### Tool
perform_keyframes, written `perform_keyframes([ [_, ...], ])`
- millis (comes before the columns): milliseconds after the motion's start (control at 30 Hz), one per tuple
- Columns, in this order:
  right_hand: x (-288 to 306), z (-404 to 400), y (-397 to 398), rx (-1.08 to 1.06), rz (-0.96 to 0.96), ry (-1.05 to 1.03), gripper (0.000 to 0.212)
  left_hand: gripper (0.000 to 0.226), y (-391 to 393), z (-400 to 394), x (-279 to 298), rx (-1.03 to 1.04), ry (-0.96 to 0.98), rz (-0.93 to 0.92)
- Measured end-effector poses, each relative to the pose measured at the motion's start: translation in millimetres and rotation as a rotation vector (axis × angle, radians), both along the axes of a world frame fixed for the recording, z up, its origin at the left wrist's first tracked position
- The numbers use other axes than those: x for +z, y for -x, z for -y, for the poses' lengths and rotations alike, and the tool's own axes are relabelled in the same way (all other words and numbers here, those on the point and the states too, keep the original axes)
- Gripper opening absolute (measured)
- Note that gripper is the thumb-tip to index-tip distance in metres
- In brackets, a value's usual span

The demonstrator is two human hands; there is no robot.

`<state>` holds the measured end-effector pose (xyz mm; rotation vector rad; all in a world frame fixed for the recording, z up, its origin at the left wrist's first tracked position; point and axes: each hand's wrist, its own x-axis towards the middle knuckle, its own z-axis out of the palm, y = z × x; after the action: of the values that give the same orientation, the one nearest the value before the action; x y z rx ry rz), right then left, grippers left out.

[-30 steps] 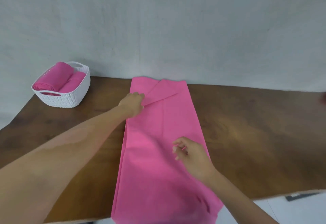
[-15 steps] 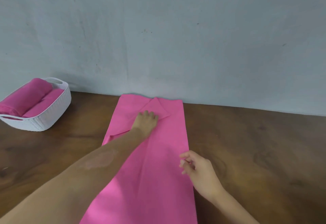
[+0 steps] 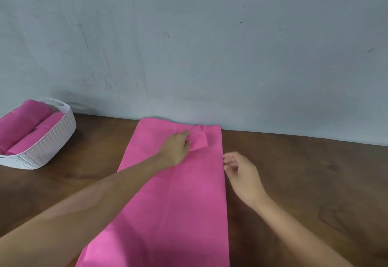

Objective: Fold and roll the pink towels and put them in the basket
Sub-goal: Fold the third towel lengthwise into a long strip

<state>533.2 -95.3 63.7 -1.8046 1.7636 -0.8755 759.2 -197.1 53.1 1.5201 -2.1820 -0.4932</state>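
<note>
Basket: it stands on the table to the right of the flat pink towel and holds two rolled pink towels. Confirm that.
Not quite. The head view shows the basket on the table to the left of the flat pink towel, not the right. It does hold two rolled pink towels.

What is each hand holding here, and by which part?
The left hand rests on the pink towel at its folded far corner flap; whether its fingers pinch it cannot be told. The right hand holds nothing, beside the towel's right edge.
</note>
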Motion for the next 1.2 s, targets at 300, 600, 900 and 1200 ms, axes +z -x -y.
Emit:
perform_keyframes([
  [300, 22.7, 115.4, -4.8, 0.366, -0.735, -0.091, 0.094, 0.037, -28.5, -17.3, 25.0, -0.155, -0.073, -0.343],
  [600, 13.2, 161.3, 1.9, 0.402, -0.885, -0.071, 0.034, 0.031, -92.1, 6.3, 21.9, 0.179, -0.124, -0.513],
  [900, 22.3, 171.5, 8.2, 0.296, -0.768, -0.041, 0.031, 0.032, -122.0, 56.7, -2.9, 0.617, -0.132, -0.160],
  [1200, 20.6, 179.2, 2.8, 0.341, -0.695, 0.006, 0.026, 0.028, -117.5, 92.7, -3.3, 0.784, -0.333, -0.166],
])
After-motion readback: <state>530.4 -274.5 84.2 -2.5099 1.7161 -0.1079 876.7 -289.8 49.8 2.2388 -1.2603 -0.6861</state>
